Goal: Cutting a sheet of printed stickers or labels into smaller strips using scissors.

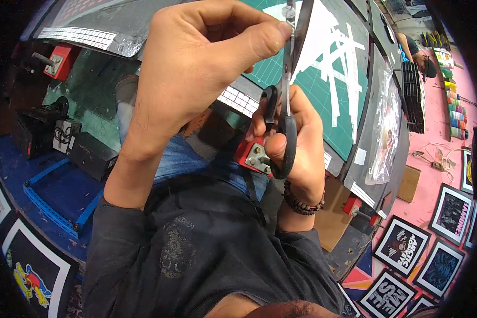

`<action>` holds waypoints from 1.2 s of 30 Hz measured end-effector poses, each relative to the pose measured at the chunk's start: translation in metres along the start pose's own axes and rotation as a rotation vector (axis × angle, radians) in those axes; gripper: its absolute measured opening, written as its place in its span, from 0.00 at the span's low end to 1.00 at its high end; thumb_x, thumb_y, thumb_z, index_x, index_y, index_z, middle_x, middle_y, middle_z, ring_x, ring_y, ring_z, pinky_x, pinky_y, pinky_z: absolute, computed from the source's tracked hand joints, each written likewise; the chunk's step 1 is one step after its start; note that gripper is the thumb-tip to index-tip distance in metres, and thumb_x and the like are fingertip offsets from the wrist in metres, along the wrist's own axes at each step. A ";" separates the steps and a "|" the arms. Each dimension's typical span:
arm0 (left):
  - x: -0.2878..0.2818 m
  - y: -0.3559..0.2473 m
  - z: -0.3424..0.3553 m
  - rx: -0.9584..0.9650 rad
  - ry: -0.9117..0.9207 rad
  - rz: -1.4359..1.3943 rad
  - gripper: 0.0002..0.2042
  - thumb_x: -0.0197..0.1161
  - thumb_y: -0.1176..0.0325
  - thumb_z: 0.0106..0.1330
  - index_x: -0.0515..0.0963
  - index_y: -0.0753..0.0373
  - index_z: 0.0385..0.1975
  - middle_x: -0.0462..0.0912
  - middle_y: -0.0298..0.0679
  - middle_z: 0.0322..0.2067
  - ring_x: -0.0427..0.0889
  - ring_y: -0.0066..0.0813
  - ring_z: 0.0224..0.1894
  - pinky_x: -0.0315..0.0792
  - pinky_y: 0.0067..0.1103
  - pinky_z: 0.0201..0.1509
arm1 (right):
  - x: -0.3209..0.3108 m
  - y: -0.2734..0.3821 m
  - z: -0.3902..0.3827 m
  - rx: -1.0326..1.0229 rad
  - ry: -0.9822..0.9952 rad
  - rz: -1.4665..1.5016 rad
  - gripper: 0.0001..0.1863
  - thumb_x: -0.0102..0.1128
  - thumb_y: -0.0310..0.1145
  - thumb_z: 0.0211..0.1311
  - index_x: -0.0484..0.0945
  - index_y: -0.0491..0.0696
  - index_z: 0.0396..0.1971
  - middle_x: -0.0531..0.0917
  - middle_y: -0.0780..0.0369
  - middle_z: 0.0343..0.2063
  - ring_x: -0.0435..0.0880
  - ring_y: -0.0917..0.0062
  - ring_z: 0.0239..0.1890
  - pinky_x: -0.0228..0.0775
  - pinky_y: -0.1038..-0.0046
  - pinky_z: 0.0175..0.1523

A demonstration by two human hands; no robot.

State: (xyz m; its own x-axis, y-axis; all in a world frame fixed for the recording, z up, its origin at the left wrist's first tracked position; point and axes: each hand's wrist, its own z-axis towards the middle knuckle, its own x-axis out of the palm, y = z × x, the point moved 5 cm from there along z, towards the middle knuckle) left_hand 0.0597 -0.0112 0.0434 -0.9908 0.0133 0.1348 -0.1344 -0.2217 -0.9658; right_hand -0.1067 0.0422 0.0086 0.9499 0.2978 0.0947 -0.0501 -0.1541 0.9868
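My right hand [305, 140] grips a pair of scissors [288, 132] by the black handles, blades pointing up and away from me. Close beside the blades, my left hand [183, 74] is closed in a pinch, thumb against forefinger. A small pale, shiny bit shows just above those fingertips; I cannot make out what it is. Both hands are raised over the near edge of the work table. Beneath the scissors lies a green cutting mat [315, 114], with white paper strips [334, 98] scattered across it.
Right of the mat lies clear plastic wrapping [381, 132]. Red metal brackets [62, 62] sit along the table edge. Framed prints [402, 245] hang on the pink wall at the right. Another person [416, 53] is at the far right, and black boxes [93, 153] stand at left.
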 end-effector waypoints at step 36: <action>0.000 0.002 0.000 -0.032 -0.002 -0.035 0.09 0.71 0.66 0.63 0.86 0.67 0.35 0.85 0.36 0.26 0.77 0.14 0.26 0.70 0.14 0.32 | -0.003 -0.001 0.000 -0.036 -0.012 -0.065 0.29 0.83 0.37 0.46 0.66 0.46 0.35 0.77 0.70 0.23 0.74 0.91 0.24 0.62 0.86 0.27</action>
State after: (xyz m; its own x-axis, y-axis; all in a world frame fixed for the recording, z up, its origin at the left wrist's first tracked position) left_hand 0.0598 -0.0118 0.0410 -0.9855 0.0185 0.1689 -0.1693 -0.1899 -0.9671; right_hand -0.1094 0.0410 0.0077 0.9553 0.2943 0.0286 0.0014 -0.1011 0.9949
